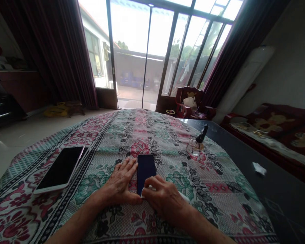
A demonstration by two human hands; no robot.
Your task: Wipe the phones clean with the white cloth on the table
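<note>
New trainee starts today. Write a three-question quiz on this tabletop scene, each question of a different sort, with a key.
1. True or false: the smartphone between the hands lies screen up with its screen dark.
2. Which hand rests flat along the phone's side, the left hand or the right hand?
3. Multiple choice: what lies on the floral tablecloth far to the left of the hands? A) a white-edged tablet B) a book C) a plate

Key
1. True.
2. The left hand; the right hand's fingers cover the phone's near end.
3. A. The small glass bottle with a dark top stands on the other side.
</note>
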